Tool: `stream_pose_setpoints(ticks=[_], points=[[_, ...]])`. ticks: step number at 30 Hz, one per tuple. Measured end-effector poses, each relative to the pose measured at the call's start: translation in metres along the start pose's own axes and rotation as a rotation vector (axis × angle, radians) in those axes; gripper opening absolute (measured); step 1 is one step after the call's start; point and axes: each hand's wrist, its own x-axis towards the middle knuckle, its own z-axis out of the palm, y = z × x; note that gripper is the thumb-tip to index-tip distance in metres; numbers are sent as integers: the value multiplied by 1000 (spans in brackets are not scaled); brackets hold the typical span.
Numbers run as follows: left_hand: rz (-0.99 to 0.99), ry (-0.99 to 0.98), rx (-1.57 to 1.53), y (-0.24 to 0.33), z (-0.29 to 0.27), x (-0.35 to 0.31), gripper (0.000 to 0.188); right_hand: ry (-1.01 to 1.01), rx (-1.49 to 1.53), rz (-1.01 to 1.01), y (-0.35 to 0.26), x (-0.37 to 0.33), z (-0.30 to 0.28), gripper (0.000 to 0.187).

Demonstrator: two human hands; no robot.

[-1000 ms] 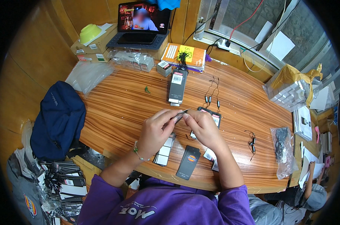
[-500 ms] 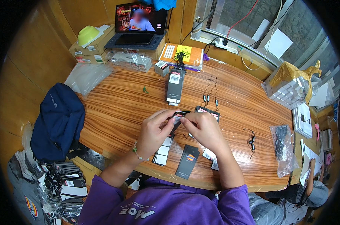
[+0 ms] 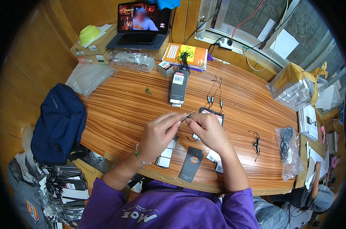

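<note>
Over the middle of the table, my left hand (image 3: 160,131) pinches a dark hang tag (image 3: 185,116), now seen nearly edge-on. My right hand (image 3: 208,129) is closed at the same tag's end, its fingertips partly hidden. Below the left hand lies a stack of tags with white faces (image 3: 166,155). A grey tag with a coloured oval emblem (image 3: 191,164) lies between my forearms. Tags with black strings (image 3: 218,116) are partly covered by my right hand. Farther off is a neat pile of grey tags (image 3: 178,89), its strings bunched at the top.
Loose black strings (image 3: 256,143) and a plastic bag (image 3: 290,152) lie to the right. A small box (image 3: 165,68), notebooks (image 3: 199,57) and a laptop (image 3: 142,23) stand at the back. A blue bag (image 3: 58,124) is at left; another person's arm (image 3: 315,179) shows far right.
The tag between my hands has turned from showing its face to nearly edge-on. My fingers have drawn closer together around it; the piles on the table have stayed put.
</note>
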Motion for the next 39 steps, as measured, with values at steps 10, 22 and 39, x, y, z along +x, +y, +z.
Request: stream_pose_setpoints(ticks=[10, 22, 39], points=[[-5, 37, 15, -3, 6, -3, 23, 43, 308, -25, 13, 5, 12, 25], [-288, 4, -445, -2, 2, -1, 21, 349, -128, -218, 4, 4, -1, 19], [-267, -43, -514, -4, 6, -3, 24, 164, 324, -97, 5, 3, 7, 31]])
